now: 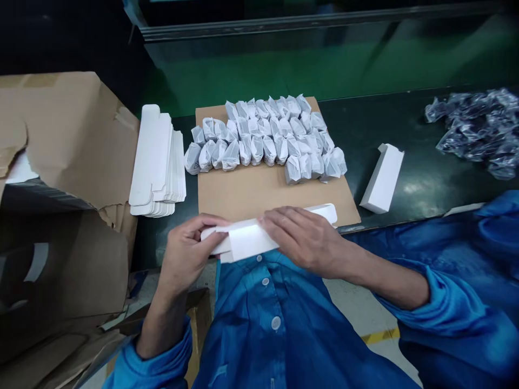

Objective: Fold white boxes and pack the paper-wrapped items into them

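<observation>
A long white carton (248, 239) with loose end flaps lies between my hands, over the near edge of a cardboard sheet (239, 189). My left hand (190, 246) pinches its left end, thumb on the flap. Across the top of its right half, my right hand (302, 235) is wrapped round the carton. Beyond them, several small items in thin whitish wrapping (259, 135) stand in rows on the sheet. To the right, a white box (382, 179) rests on the dark table, its far end apparently open.
A stack of flat white cartons (156, 162) lies left of the sheet. Large brown cardboard boxes (77, 135) stand farther left. Clear plastic bags (482, 129) are heaped at the right. Another person's blue sleeve (498, 227) shows at the right edge.
</observation>
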The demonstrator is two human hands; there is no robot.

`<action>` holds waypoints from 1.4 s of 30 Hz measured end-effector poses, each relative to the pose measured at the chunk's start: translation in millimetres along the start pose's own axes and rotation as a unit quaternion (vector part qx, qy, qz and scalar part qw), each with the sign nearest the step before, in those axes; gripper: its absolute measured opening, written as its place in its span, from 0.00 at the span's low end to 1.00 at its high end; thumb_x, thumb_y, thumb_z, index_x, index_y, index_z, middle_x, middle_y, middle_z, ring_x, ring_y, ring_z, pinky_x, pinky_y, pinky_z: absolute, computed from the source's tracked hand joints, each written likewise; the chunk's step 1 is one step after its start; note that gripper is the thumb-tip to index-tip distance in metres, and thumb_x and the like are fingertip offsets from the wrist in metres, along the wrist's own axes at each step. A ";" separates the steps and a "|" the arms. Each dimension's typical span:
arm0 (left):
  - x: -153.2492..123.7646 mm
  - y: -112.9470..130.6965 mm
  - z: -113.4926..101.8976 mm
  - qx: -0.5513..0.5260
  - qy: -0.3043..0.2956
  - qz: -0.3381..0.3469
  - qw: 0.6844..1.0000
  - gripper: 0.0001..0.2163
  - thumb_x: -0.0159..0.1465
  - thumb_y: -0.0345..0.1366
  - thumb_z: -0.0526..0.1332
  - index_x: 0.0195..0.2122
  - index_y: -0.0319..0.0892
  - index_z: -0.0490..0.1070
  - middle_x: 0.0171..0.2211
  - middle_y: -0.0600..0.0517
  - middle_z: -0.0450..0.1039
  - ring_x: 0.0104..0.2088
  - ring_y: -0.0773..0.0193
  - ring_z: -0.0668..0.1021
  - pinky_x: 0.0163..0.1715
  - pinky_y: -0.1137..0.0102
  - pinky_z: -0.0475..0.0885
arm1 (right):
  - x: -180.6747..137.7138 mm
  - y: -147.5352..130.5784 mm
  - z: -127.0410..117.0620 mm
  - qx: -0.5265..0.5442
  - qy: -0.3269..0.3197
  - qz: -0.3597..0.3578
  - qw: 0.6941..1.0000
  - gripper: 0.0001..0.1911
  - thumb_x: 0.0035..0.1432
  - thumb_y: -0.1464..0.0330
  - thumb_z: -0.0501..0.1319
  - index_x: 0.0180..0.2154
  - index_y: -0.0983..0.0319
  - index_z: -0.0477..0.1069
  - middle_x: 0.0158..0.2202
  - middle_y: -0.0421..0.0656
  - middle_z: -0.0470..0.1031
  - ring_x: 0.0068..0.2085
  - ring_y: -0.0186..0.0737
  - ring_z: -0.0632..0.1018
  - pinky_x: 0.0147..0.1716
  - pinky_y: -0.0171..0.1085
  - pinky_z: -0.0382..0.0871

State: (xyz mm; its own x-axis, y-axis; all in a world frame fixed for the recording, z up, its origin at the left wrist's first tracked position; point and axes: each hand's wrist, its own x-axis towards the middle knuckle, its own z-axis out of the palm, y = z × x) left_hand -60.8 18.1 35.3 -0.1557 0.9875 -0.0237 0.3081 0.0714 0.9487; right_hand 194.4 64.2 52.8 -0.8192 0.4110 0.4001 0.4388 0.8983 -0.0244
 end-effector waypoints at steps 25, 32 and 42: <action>-14.3 0.8 49.4 0.118 0.023 0.138 0.983 0.15 0.57 0.40 0.67 0.43 0.45 0.66 0.38 0.53 0.71 0.32 0.65 0.76 0.28 0.72 0.71 | 40.7 18.9 2.3 0.585 0.118 0.339 0.727 0.17 0.66 0.57 0.59 0.36 0.64 0.75 0.28 0.39 0.74 0.27 0.31 0.73 0.26 0.32 0.68; -12.3 -2.0 56.3 0.157 0.064 0.197 0.966 0.20 0.58 0.39 0.66 0.48 0.44 0.61 0.40 0.51 0.69 0.34 0.64 0.77 0.27 0.71 0.71 | 51.9 7.5 6.2 0.654 0.004 0.299 0.695 0.14 0.52 0.63 0.72 0.38 0.64 0.76 0.36 0.41 0.77 0.35 0.33 0.74 0.33 0.33 0.69; -21.3 -4.5 56.4 0.205 0.065 0.210 0.954 0.47 0.59 0.42 0.67 0.71 0.46 0.37 0.57 0.39 0.68 0.47 0.52 0.80 0.37 0.65 0.78 | 44.0 -5.9 6.9 0.640 0.053 0.284 0.712 0.08 0.60 0.66 0.66 0.40 0.63 0.80 0.42 0.44 0.76 0.41 0.36 0.77 0.38 0.34 0.71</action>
State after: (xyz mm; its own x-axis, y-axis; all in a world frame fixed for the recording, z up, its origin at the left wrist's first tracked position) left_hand -5.9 4.7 13.8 -0.0440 0.9176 0.3951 0.7060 -0.2512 0.6622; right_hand 153.3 78.0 64.2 -0.5815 0.8115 0.0584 -0.0647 0.0254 -0.9976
